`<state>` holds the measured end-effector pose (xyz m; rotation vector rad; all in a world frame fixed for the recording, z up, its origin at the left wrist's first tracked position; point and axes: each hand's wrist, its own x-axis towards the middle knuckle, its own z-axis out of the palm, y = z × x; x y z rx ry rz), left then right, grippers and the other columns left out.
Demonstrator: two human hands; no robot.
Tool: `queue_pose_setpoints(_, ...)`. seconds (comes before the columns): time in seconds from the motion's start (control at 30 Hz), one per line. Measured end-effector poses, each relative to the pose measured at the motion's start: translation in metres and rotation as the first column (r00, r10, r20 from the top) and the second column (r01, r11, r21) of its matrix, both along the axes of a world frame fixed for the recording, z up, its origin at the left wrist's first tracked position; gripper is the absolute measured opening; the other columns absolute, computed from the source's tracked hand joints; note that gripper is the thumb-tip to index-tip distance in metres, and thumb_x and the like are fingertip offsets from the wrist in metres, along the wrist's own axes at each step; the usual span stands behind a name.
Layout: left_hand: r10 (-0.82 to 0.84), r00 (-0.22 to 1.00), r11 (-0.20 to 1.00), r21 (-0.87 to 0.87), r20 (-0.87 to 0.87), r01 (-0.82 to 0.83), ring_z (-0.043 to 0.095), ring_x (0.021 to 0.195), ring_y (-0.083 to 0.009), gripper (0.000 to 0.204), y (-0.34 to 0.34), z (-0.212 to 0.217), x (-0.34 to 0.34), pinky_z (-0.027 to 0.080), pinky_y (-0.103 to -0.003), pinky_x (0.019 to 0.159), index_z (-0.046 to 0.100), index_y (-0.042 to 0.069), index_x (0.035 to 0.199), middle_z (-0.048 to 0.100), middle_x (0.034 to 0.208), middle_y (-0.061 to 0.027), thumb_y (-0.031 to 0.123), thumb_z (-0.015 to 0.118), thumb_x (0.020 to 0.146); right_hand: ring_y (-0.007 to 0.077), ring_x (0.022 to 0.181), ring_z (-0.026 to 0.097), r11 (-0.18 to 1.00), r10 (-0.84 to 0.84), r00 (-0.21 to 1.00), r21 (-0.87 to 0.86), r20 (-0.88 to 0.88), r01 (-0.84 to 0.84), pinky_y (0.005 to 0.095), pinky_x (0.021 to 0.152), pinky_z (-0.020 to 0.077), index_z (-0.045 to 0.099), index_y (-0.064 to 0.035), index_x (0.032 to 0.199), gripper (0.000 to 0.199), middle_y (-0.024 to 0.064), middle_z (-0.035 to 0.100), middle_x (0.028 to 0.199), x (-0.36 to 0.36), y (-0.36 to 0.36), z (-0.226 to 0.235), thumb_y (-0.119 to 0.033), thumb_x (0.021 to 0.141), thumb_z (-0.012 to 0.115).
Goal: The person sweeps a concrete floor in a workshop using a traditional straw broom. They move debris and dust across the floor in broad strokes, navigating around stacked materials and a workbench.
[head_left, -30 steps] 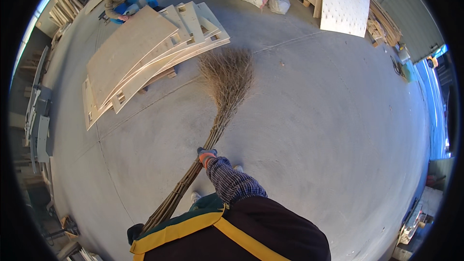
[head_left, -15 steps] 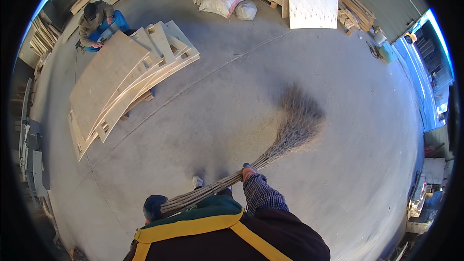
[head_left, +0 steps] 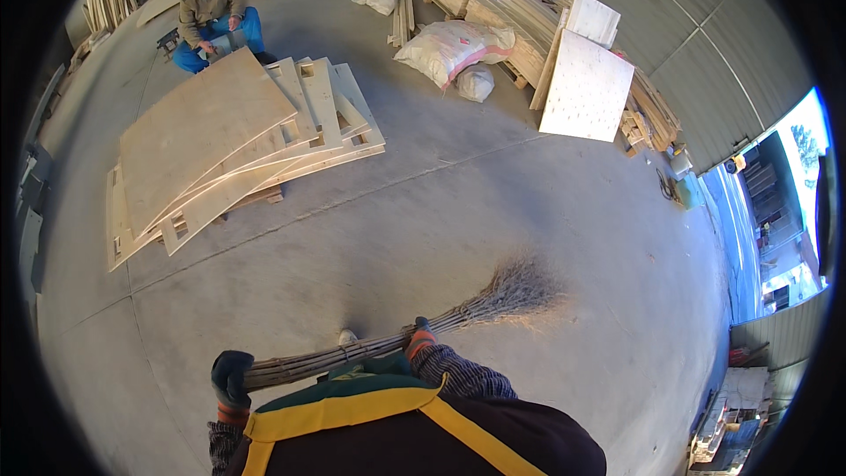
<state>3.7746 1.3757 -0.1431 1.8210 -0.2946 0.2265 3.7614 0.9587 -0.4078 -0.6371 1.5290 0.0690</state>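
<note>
A long twig broom [head_left: 339, 354] lies slantwise across the front of my body, with its brushy head [head_left: 520, 291] spread over the concrete floor to the right. My left hand [head_left: 233, 379], in a dark glove with an orange cuff, is closed round the top end of the handle. Farther down, just above where the twigs fan out, my gloved right hand [head_left: 421, 338] grips the bundle. The bristle tips are blurred. One pale shoe tip [head_left: 347, 336] shows beyond the handle.
A fanned stack of plywood sheets [head_left: 203, 132] sits at the left, and a co-worker [head_left: 216, 22] squats behind it. White sacks [head_left: 454, 53], timber and a leaning board [head_left: 586, 88] line the far wall. An open doorway [head_left: 784, 211] is at the right.
The broom has swung to a flatter slant, its head nearer my body. My left hand has moved left and slightly up, my right hand left and down. The view has tilted up.
</note>
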Motion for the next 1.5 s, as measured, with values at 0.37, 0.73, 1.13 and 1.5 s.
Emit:
queue_pose_setpoints(0.37, 0.429, 0.901, 0.875, 0.276, -0.062, -0.398, 0.056, 0.076, -0.0278, 0.03, 0.009, 0.002, -0.07, 0.046, -0.036, 0.071, 0.059, -0.002, 0.08, 0.059, 0.082, -0.0158, 0.027, 0.05, 0.081, 0.025, 0.06, 0.048, 0.81, 0.513, 0.856, -0.294, -0.06, -0.507, 0.0439, 0.06, 0.0371, 0.06, 0.0055, 0.101, 0.051, 0.0134, 0.061, 0.077, 0.165, 0.081, 0.025, -0.041, 0.081, 0.067)
queue_pose_setpoints(0.73, 0.354, 0.924, 0.873, 0.406, -0.145, -0.271, 0.057, 0.073, -0.0263, 0.028, -0.153, 0.025, 0.02, 0.046, -0.036, 0.069, 0.058, 0.0, 0.08, 0.059, 0.081, -0.015, 0.026, 0.051, 0.084, 0.023, 0.074, 0.05, 0.646, 0.751, 0.65, -0.071, -0.114, -0.76, 0.0435, 0.07, 0.0365, 0.058, 0.003, 0.106, 0.037, 0.0113, 0.058, 0.092, 0.229, -0.082, 0.032, -0.029, 0.089, 0.052)
queue_pose_setpoints(1.13, -0.231, 0.959, 0.963, 0.106, -0.163, 0.25, 0.057, 0.071, -0.0247, 0.025, -0.347, -0.001, 0.164, 0.045, -0.035, 0.066, 0.057, 0.002, 0.081, 0.058, 0.08, -0.014, 0.026, 0.051, 0.086, 0.0255, 0.099, 0.053, 0.913, 0.402, 0.901, -0.007, -0.162, -0.409, 0.041, 0.082, 0.0416, 0.05, 0.0008, 0.121, 0.044, 0.0131, 0.055, 0.118, 0.124, -0.328, -0.004, -0.033, 0.092, 0.047)
queue_pose_setpoints(1.5, -0.359, 0.924, 0.931, 0.022, -0.134, 0.364, 0.057, 0.072, -0.0245, 0.027, -0.396, -0.043, 0.268, 0.045, -0.035, 0.066, 0.058, 0.0, 0.08, 0.059, 0.079, -0.014, 0.026, 0.049, 0.086, 0.0246, 0.064, 0.054, 0.925, -0.358, 0.933, -0.12, 0.046, 0.361, 0.0413, 0.058, 0.0453, 0.057, -0.0039, 0.093, 0.039, 0.0104, 0.057, 0.077, 0.134, -0.404, 0.027, -0.038, 0.077, 0.066)
